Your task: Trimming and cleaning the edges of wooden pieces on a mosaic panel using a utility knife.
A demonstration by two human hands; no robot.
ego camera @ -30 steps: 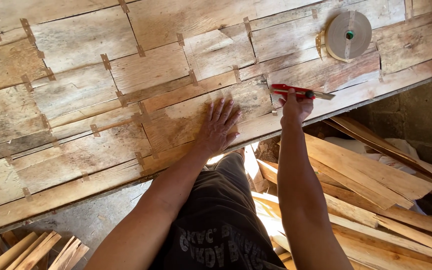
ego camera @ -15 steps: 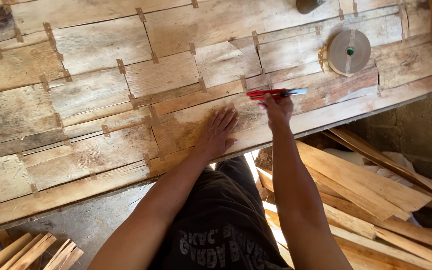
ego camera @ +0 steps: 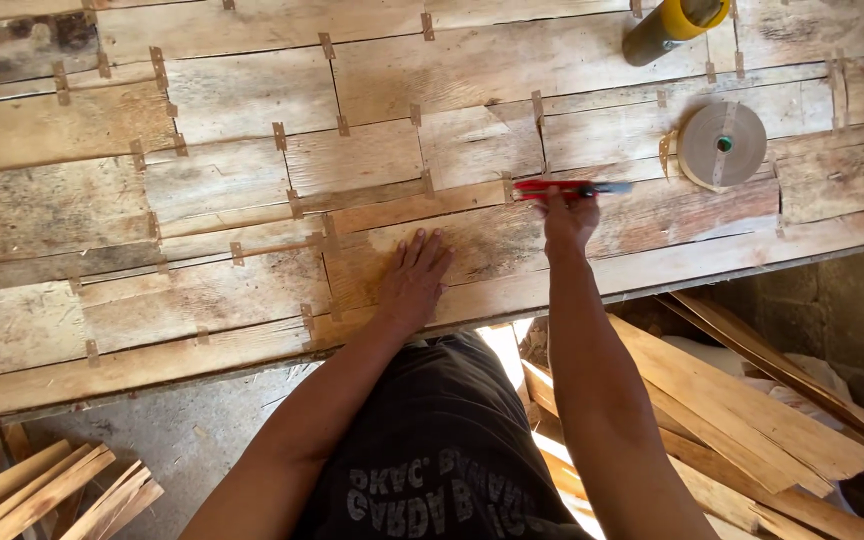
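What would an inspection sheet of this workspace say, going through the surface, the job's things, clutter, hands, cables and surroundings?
Surface: wooden sheet of thin strips joined with small tape patches.
Job's things: red-handled knife lying along a seam.
Clutter: tape roll flat on the sheet; yellow-capped cylinder at the top edge.
Hands: left hand pressed flat, fingers spread; right hand gripping the knife.
Cables: nothing seen.
Surroundings: loose wood strips piled to the right; more strips at lower left; block wall at right.
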